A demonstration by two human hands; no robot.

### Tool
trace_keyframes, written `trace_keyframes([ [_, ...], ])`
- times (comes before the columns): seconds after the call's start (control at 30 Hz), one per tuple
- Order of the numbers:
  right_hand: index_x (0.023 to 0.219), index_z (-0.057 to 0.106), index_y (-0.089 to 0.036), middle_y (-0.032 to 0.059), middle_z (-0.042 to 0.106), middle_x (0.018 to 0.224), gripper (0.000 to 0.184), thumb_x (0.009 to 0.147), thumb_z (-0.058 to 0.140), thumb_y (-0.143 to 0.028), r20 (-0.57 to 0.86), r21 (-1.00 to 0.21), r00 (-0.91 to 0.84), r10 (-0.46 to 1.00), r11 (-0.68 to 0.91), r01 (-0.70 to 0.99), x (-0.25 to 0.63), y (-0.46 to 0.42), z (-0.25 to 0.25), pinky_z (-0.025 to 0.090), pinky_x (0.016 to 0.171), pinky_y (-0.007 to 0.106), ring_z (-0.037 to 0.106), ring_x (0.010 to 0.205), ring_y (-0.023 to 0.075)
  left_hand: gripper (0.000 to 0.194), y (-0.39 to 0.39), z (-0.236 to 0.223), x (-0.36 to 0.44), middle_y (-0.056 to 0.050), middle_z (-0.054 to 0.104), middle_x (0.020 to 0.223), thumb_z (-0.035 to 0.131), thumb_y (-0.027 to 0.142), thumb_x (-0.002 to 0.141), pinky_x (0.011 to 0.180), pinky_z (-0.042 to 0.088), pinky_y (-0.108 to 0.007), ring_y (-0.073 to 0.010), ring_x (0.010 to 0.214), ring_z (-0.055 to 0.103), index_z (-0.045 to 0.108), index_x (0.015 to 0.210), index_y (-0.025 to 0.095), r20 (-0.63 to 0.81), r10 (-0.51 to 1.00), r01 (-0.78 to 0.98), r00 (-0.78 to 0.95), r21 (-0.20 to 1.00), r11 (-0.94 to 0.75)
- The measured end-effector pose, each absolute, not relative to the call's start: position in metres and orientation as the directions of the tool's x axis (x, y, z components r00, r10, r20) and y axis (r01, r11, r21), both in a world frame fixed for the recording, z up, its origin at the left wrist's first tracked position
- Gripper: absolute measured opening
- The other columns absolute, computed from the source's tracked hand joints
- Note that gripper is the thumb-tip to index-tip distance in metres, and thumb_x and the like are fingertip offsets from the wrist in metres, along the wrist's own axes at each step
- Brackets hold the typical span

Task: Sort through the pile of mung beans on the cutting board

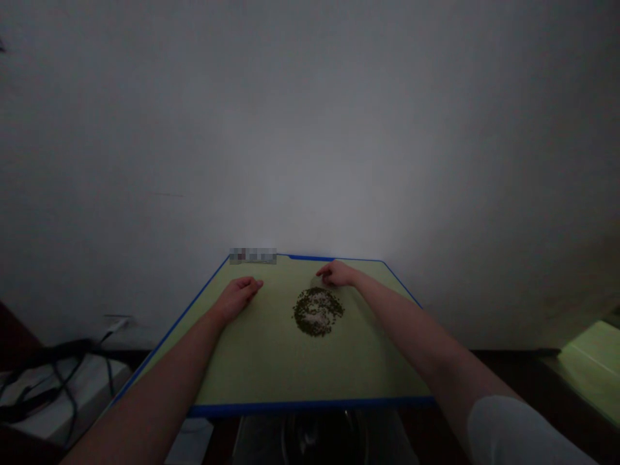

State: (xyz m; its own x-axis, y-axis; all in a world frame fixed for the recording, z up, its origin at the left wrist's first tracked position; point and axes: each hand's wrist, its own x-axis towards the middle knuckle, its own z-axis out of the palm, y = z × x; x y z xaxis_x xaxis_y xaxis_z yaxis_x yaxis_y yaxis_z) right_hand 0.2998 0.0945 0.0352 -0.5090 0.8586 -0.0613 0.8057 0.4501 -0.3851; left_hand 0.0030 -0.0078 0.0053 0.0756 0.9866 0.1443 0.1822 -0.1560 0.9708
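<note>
Grains (pixel 306 314) on green tabletop (pixel 271 368), right hand (pixel 338 274) just beyond, index finger apart, left hand (pixel 237 296) with fingers together

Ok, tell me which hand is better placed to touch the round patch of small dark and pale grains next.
Probably the right hand: it is just beyond the far edge of the grain patch. The left hand, fingers curled, is farther away, off to the patch's left.

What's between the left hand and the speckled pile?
Only yellow-green tabletop shows between the left hand and the speckled pile, in the head view.
</note>
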Motion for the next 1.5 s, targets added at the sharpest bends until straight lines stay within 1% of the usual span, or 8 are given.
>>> trace_keyframes([
  [0.1, 0.106, 0.060, -0.016, 0.0006, 0.064, 0.066, 0.043, 0.063, 0.053, -0.013, -0.102, -0.388, -0.500, 0.860, 0.428, 0.816, 0.310, 0.083, 0.037, 0.039, 0.053, 0.017, 0.054, 0.055, 0.0094, 0.034, -0.009, 0.005, 0.004, 0.007, 0.031, 0.044, 0.052, 0.047, 0.067, 0.038, 0.017, -0.021, -0.0055, 0.037, 0.027, 0.039, 0.055, 0.018, 0.141, 0.988, 0.190, 0.058, 0.970, -0.150],
  [0.23, 0.105, 0.061, -0.015, 0.0011, 0.064, 0.066, 0.045, 0.060, 0.057, -0.016, -0.117, -0.386, -0.472, 0.874, 0.397, 0.832, 0.324, 0.065, 0.039, 0.038, 0.050, 0.017, 0.053, 0.054, 0.0097, 0.034, -0.010, 0.007, 0.004, 0.007, 0.031, 0.044, 0.052, 0.047, 0.067, 0.038, 0.017, -0.021, -0.0055, 0.037, 0.027, 0.038, 0.055, 0.018, 0.147, 0.986, 0.194, 0.077, 0.968, -0.159],
  [0.43, 0.102, 0.061, -0.014, 0.0018, 0.064, 0.063, 0.043, 0.059, 0.057, -0.016, -0.122, -0.407, -0.407, 0.905, 0.328, 0.852, 0.336, 0.037, 0.041, 0.036, 0.047, 0.016, 0.053, 0.051, 0.0095, 0.034, -0.009, 0.006, 0.003, 0.007, 0.033, 0.044, 0.052, 0.048, 0.066, 0.038, 0.017, -0.022, -0.0058, 0.037, 0.028, 0.040, 0.055, 0.018, 0.155, 0.985, 0.200, 0.068, 0.966, -0.166],
  [0.63, 0.101, 0.060, -0.013, 0.0030, 0.065, 0.064, 0.042, 0.059, 0.055, -0.012, -0.155, -0.472, -0.331, 0.931, 0.224, 0.853, 0.342, 0.021, 0.039, 0.039, 0.047, 0.016, 0.055, 0.049, 0.0093, 0.036, -0.009, 0.004, 0.003, 0.007, 0.032, 0.045, 0.051, 0.049, 0.067, 0.039, 0.018, -0.021, -0.0056, 0.037, 0.028, 0.039, 0.055, 0.018, 0.188, 0.979, 0.217, 0.079, 0.955, -0.201],
  [0.9, 0.098, 0.059, -0.012, 0.0032, 0.064, 0.062, 0.039, 0.059, 0.057, -0.011, -0.176, -0.583, -0.263, 0.948, 0.115, 0.804, 0.349, 0.003, 0.036, 0.039, 0.043, 0.016, 0.053, 0.046, 0.0088, 0.036, -0.011, 0.007, 0.005, 0.007, 0.032, 0.046, 0.052, 0.050, 0.066, 0.038, 0.017, -0.021, -0.0054, 0.037, 0.028, 0.039, 0.057, 0.018, 0.156, 0.985, 0.188, 0.069, 0.968, -0.167],
  [1.07, 0.098, 0.057, -0.011, 0.0024, 0.063, 0.060, 0.039, 0.060, 0.058, -0.011, -0.182, -0.650, -0.247, 0.952, 0.072, 0.757, 0.353, -0.008, 0.037, 0.040, 0.044, 0.016, 0.054, 0.046, 0.0083, 0.035, -0.012, 0.008, 0.006, 0.008, 0.032, 0.045, 0.054, 0.048, 0.064, 0.038, 0.017, -0.021, -0.0053, 0.036, 0.027, 0.039, 0.055, 0.018, 0.139, 0.988, 0.161, 0.064, 0.976, -0.147],
  [1.23, 0.095, 0.058, -0.010, 0.0006, 0.061, 0.054, 0.037, 0.059, 0.057, -0.009, -0.179, -0.677, -0.223, 0.958, 0.044, 0.735, 0.356, -0.018, 0.037, 0.039, 0.043, 0.016, 0.053, 0.045, 0.0085, 0.034, -0.009, 0.006, 0.004, 0.007, 0.033, 0.045, 0.053, 0.048, 0.065, 0.038, 0.017, -0.021, -0.0054, 0.037, 0.028, 0.040, 0.056, 0.018, 0.166, 0.985, 0.190, 0.053, 0.966, -0.173],
  [1.5, 0.095, 0.056, -0.010, 0.0010, 0.061, 0.055, 0.034, 0.061, 0.057, -0.011, -0.151, -0.693, -0.182, 0.972, 0.027, 0.720, 0.365, -0.031, 0.036, 0.039, 0.042, 0.016, 0.051, 0.043, 0.0077, 0.036, -0.008, 0.004, 0.004, 0.008, 0.032, 0.044, 0.053, 0.050, 0.065, 0.038, 0.017, -0.021, -0.0055, 0.036, 0.027, 0.040, 0.056, 0.018, 0.159, 0.985, 0.177, 0.063, 0.970, -0.168],
])
